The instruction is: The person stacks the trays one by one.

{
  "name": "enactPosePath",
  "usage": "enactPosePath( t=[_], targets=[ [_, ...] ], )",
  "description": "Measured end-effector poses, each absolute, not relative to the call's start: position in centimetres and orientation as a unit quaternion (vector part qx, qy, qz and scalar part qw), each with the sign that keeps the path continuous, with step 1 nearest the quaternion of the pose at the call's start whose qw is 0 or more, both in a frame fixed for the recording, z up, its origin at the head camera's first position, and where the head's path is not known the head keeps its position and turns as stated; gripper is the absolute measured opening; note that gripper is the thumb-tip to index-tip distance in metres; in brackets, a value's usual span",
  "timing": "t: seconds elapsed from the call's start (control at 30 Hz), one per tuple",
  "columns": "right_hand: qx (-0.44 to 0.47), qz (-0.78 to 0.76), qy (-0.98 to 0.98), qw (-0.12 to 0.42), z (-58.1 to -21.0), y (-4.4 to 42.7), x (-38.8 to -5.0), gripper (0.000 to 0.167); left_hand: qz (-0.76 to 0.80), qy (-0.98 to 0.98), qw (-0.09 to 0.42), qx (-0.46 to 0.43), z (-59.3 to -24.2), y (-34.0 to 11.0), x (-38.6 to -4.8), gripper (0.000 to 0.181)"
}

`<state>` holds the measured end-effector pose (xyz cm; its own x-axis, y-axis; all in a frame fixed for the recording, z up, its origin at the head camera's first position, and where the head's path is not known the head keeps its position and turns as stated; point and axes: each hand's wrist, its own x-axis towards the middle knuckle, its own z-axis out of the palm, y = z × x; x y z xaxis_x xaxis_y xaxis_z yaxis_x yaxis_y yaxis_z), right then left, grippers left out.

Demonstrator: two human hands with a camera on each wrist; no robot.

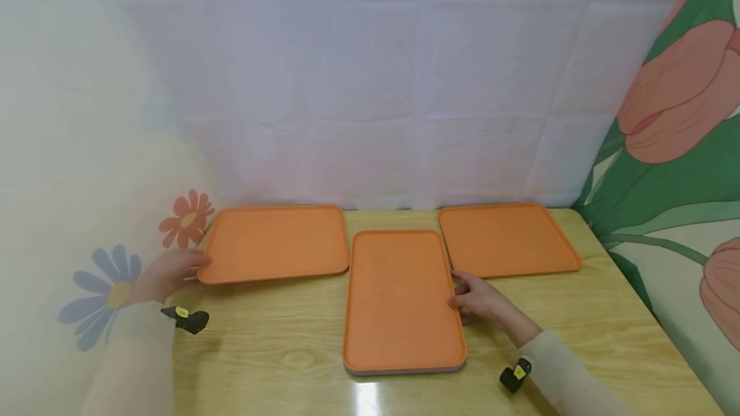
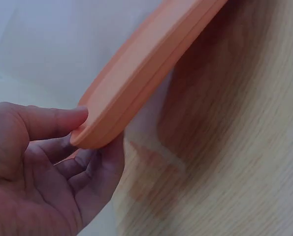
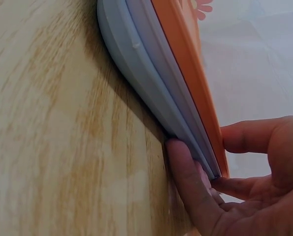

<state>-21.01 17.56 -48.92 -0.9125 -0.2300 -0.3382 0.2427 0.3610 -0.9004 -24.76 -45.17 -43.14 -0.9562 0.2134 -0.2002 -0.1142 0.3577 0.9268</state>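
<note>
At the back left lies a rectangular orange tray (image 1: 276, 242). My left hand (image 1: 164, 273) pinches its left end, thumb over the rim and fingers beneath; in the left wrist view this tray (image 2: 131, 81) is raised off the wooden surface there. In the middle is a stack of trays (image 1: 401, 303), orange on top. The right wrist view shows a lavender tray (image 3: 156, 54) and a pale blue tray (image 3: 131, 61) under the orange one. My right hand (image 1: 482, 303) grips the stack's right edge, its thumb at the orange rim and a finger low against the blue one.
Another orange tray (image 1: 509, 239) lies at the back right, close beside the stack. All stand on a wood-grain table (image 1: 277, 352). A white cloth (image 1: 370, 82) hangs behind, and a flower-patterned sheet (image 1: 676, 165) borders the right side.
</note>
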Motion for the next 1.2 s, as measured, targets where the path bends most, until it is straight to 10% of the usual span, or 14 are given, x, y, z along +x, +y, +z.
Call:
enactPosePath(
  t=[0.23,0.6,1.2],
  targets=[
    [-0.001,-0.564,0.798,0.211,-48.9,17.6,-21.0,0.077,0.582,0.791,0.185,-0.046,-42.2,-44.3,-24.3,0.074],
    [0.002,-0.582,0.783,0.218,-48.8,17.7,-21.1,0.077,0.59,0.788,0.159,-0.079,-41.8,-44.0,-23.9,0.079],
    [-0.039,-0.589,0.785,0.187,-47.3,18.9,-21.4,0.062,0.72,0.683,0.103,-0.072,-42.5,-42.6,-22.2,0.021]
  ],
)
